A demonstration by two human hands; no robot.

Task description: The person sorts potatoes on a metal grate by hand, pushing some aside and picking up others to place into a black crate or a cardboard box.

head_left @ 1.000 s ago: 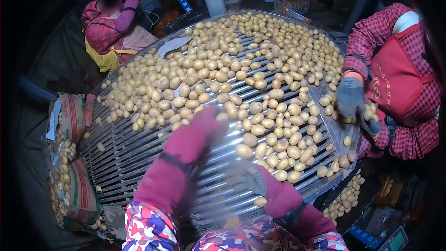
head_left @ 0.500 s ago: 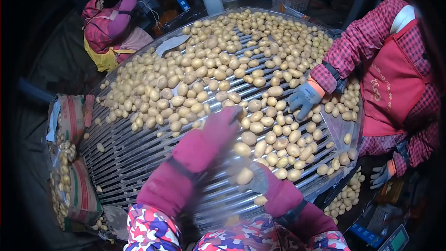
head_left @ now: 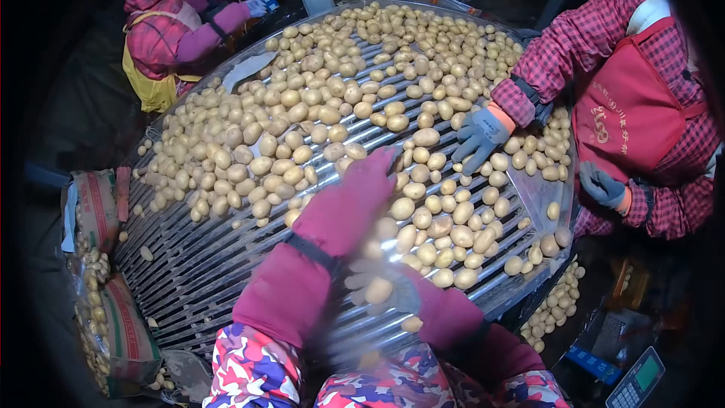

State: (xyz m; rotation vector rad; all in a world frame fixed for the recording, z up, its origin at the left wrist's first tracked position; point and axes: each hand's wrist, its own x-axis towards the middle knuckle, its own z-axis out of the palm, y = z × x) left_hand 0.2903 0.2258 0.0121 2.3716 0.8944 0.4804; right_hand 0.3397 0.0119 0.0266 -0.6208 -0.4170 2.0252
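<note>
My left hand (head_left: 390,156) reaches into the potatoes (head_left: 325,113) on the slatted metal table (head_left: 196,264). The magenta sleeve covers most of it, so its fingers are hidden. Lower down, my right hand (head_left: 396,287), in a grey glove, is slightly blurred over the slats and has a potato (head_left: 379,291) in its fingers. A single potato (head_left: 411,324) lies just below that hand. Small and medium potatoes (head_left: 453,234) are spread to the right of both hands.
Opposite on the right, a co-worker's gloved hand (head_left: 482,134) touches potatoes; their other hand (head_left: 602,183) is near the apron. Another person (head_left: 162,38) stands far left. Potato sacks (head_left: 130,313) line the left edge. A scale (head_left: 638,381) sits lower right.
The view has shifted slightly. My right hand still has the potato, and my left stays among the potatoes. The right co-worker's lower hand has risen to the apron; the far-left person's arms have lowered.
</note>
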